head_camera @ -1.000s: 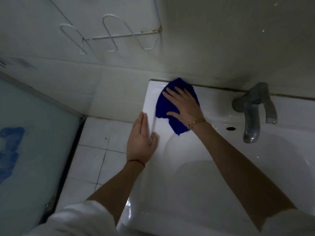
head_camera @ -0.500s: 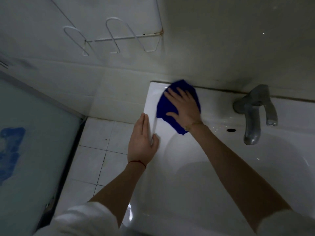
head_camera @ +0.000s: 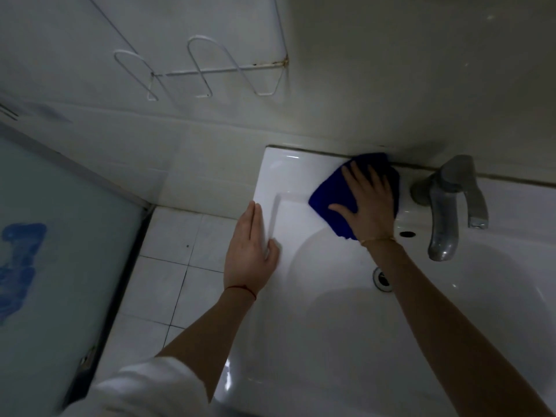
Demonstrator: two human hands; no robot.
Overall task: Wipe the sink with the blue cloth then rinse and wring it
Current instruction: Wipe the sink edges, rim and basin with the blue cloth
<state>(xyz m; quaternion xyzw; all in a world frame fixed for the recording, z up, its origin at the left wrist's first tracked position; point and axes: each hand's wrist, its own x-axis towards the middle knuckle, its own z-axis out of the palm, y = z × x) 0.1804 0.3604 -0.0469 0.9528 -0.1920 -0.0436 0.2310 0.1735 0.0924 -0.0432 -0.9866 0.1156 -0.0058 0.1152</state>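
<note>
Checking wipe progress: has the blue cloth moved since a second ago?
Yes. The blue cloth slid along the sink back ledge toward the faucet.

This is a bathroom, dimly lit. A glossy white ceramic washbasin (head_camera: 316, 341) is set against the far wall, with a dull grey metal lever tap (head_camera: 445, 206) at its far right edge and a round metal drain (head_camera: 381, 279) in the bowl. White square floor tiles (head_camera: 168, 266) lie to its left, a white bent-wire rack (head_camera: 210, 70) hangs on the far tiled wall, and a frosted glass panel (head_camera: 54, 236) stands at the left.
</note>
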